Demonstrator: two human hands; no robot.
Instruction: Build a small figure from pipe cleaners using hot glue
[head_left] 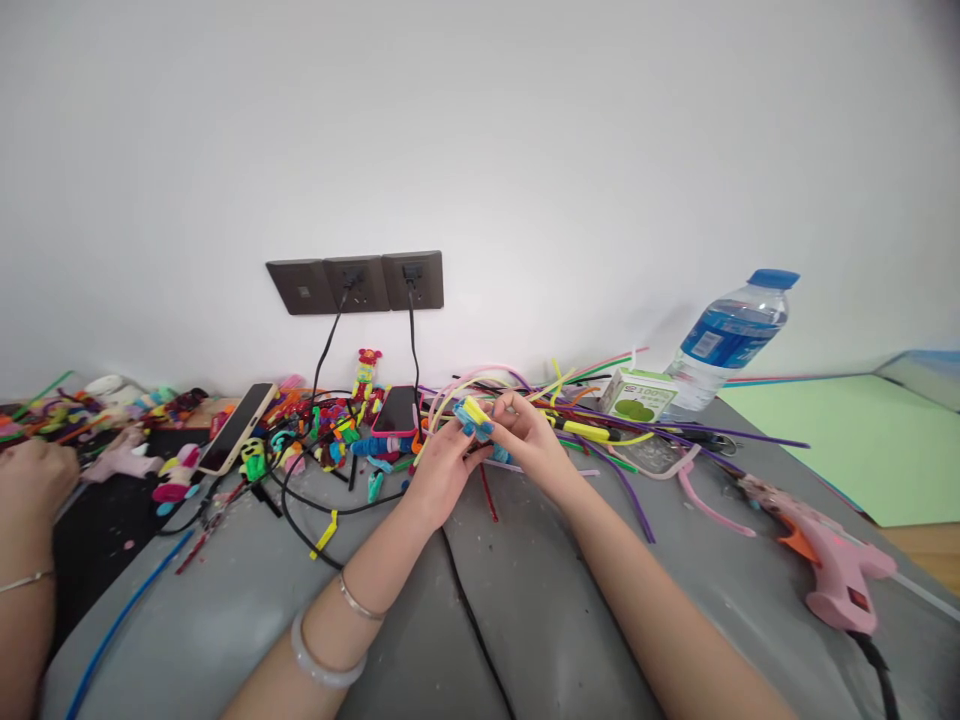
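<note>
Both my hands meet over the middle of the grey table, around a small blue and yellow pipe-cleaner figure (474,416). My left hand (444,462) is closed on it from below and the left. The fingers of my right hand (526,437) pinch at its right side. Part of the figure is hidden by my fingers. Just behind my hands lie loose pipe cleaners (622,487) in many colours. To the left of my left hand is a phone in a pink case (395,411), with a blue pipe-cleaner piece (379,447) in front of it.
A pink glue gun (832,560) lies at right on the grey table (570,620). Behind it are a tilted water bottle (731,340), a green box (637,395) and green paper (847,440). Black cables (469,600) cross the table. Another person's hand (37,475) is at far left.
</note>
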